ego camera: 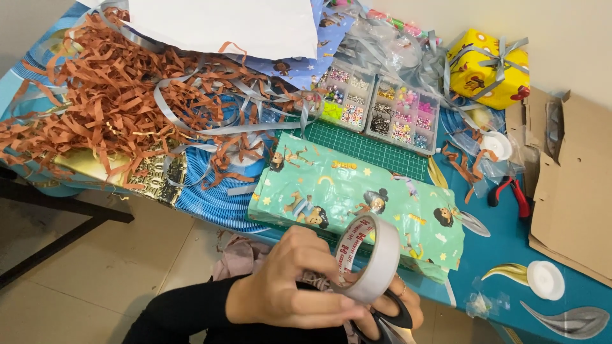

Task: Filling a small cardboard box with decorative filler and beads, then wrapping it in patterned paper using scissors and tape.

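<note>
Head view: the roll of clear adhesive tape sits at the bottom centre of the frame, raised just in front of the person and held upright on its edge. The left hand grasps it, with the thumb pressed along its lower rim and fingers curled at its inner core. The right hand lies mostly hidden behind the roll, closed through the black handles of a pair of scissors; its grip beyond that cannot be made out.

The roll is broad, with a whitish outer face and a core liner printed in red.

Just beyond it, on the blue table, lies a box wrapped in mint-green cartoon paper, resting partly on a green cutting mat. Behind the mat stand two clear bead organisers. A heap of shredded brown paper mixed with grey ribbon covers the left side. At the far right sit a yellow gift box with grey ribbon, red-handled pliers, a white spool and flattened cardboard. The roll and hands block the near edge of the wrapped box.
</note>
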